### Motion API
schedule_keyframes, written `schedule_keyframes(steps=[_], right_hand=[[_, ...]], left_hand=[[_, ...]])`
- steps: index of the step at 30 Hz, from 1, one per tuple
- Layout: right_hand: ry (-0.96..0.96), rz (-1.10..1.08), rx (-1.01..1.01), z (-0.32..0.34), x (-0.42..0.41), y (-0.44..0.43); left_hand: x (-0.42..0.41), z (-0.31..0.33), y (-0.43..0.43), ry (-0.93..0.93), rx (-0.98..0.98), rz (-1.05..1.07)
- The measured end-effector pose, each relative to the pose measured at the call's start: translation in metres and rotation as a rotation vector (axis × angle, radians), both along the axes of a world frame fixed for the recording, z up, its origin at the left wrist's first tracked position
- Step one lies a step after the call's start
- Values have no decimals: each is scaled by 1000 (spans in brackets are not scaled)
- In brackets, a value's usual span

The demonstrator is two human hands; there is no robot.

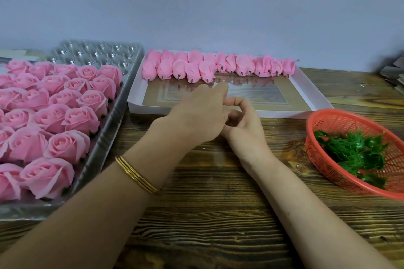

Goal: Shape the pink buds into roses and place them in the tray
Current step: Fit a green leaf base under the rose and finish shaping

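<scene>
Wood-grain table (207, 214) against a plain grey-blue wall (196, 6). Your left hand (196, 113) and right hand (242, 124) meet mid-table, just in front of the white box (284, 113), with the left overlapping the right. The left fingers reach toward the box and are motion-blurred, so I can't tell if they hold anything. The right fingers are curled, with thumb and forefinger forming a loop. Nothing shows inside the loop, but the left hand covers part of it, so I can't tell there either. Gold bangles (137, 176) are on your left wrist.

The pink buds (192, 72) lie in a row along the far side of the white box, stems pointing toward you. The tray (102, 144) is at the left and packed with finished roses (67, 147); bare moulded cups show at its far end. A red basket (321, 159) at the right holds green leaves (354, 150).
</scene>
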State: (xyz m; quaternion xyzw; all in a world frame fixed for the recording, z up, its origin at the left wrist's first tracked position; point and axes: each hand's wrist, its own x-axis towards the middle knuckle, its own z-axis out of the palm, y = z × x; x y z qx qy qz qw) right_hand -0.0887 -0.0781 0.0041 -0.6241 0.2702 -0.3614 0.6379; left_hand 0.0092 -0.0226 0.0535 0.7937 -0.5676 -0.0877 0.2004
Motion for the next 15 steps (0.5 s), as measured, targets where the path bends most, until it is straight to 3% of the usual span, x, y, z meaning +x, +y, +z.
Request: schedule_keyframes(steps=[8, 15], right_hand=[[-98, 67, 109, 2, 1, 1], [-67, 58, 130, 3, -3, -2]], left_hand=[[20, 22, -8, -71, 102, -89], [91, 71, -6, -103, -78, 113]])
